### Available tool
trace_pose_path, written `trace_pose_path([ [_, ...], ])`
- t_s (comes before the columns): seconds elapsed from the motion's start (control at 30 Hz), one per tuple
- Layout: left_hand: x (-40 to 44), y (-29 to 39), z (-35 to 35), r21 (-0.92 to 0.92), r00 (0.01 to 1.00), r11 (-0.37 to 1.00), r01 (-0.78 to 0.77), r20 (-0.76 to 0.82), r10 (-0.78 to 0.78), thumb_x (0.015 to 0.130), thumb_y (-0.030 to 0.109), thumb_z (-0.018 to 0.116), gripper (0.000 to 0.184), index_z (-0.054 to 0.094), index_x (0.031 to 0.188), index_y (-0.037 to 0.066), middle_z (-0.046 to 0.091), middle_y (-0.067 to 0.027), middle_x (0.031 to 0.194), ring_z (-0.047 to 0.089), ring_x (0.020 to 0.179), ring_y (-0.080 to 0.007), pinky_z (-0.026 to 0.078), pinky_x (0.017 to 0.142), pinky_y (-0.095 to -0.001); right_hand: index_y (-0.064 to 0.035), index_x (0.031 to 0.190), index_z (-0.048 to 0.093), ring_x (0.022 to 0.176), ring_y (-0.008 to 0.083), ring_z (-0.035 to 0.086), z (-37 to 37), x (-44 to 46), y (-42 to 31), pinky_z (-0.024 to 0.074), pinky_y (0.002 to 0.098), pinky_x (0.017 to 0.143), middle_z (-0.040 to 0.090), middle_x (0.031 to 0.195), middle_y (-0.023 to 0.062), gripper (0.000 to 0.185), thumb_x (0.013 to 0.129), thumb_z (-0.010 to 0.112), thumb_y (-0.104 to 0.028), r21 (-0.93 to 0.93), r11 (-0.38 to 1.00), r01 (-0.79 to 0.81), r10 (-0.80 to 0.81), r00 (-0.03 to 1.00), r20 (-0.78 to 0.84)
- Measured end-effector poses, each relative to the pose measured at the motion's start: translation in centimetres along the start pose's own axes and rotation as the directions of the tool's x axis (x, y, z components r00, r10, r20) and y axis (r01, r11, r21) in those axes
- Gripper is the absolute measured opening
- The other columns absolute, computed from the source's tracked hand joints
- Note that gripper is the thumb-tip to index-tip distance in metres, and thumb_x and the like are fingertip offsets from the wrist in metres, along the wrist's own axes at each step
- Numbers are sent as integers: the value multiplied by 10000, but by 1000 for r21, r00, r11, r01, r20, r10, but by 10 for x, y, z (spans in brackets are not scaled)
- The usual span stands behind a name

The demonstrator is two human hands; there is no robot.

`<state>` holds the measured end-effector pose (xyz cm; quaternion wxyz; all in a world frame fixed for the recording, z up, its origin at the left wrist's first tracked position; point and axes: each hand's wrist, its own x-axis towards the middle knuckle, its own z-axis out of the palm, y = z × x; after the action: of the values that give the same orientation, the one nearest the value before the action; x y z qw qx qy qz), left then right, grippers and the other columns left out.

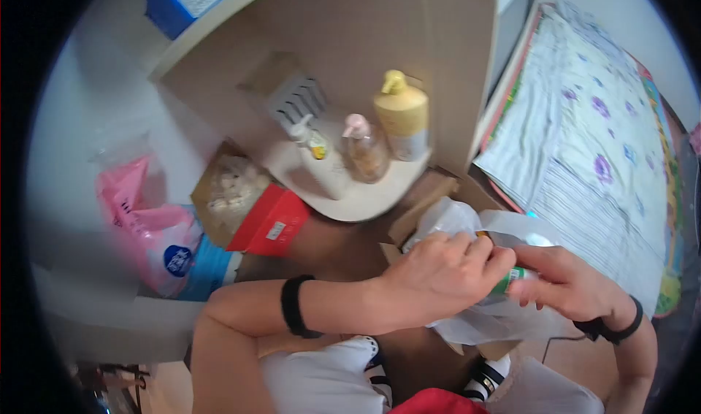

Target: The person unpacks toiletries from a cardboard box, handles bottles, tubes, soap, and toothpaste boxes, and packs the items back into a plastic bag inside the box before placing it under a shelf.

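My left hand (451, 274), with a black band on its wrist, is closed round a small green and white tube-like item (517, 275) that carries a barcode label. At the item's right end, the thumb and fingers of my right hand (573, 281) pinch it; that wrist wears a black band too. Most of the item is hidden in my fingers, so its exact kind does not show. Beneath both hands spreads a thin, translucent white plastic bag (456, 220), lying in and over an opened cardboard box (420, 213).
Three pump bottles, one white (325, 167), one clear with a pink top (365, 151) and one yellow (404, 118), stand on a rounded shelf (350, 208). A red box (272, 223) and a pink package (150, 231) lie left. A patterned bed (599, 136) is right.
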<state>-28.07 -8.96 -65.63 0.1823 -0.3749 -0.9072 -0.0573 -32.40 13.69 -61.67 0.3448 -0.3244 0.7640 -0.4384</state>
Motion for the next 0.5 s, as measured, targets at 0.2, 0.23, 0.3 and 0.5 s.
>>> trace_pose_path([
  [0.2,10,-7,-14,-208,987,970,123,131,-97,676,328,824,606,596,1183,87,523,-119,1101,513,1026,-283,417,841,-424,-6,986,613,664,425,612,-27,-19,-29,465,477,611,614,684,217,295,942,648,-296,-575,795,-192,251,968,24],
  [0.23,6,-11,-15,-188,982,977,104,176,-71,689,351,823,650,584,1239,100,515,-119,1121,504,1029,-287,416,834,-422,-6,940,612,657,426,610,-33,-25,-29,465,482,613,612,674,213,291,939,647,-294,-654,723,-223,287,958,-10],
  [0.3,-1,-17,-15,-139,963,988,63,269,-23,716,397,820,739,559,1353,126,497,-119,1160,487,1035,-295,412,820,-419,-3,848,620,635,433,598,-39,-30,-28,463,501,627,609,656,207,301,920,646,-294,-738,608,-293,375,925,-58],
  [0.5,2,-1,-3,-357,975,934,-2,205,81,784,466,751,656,601,1348,165,542,-77,1081,511,947,-273,411,787,-394,11,921,614,598,356,605,-38,-26,4,464,409,589,601,651,199,286,961,617,-271,-493,870,16,166,932,323],
])
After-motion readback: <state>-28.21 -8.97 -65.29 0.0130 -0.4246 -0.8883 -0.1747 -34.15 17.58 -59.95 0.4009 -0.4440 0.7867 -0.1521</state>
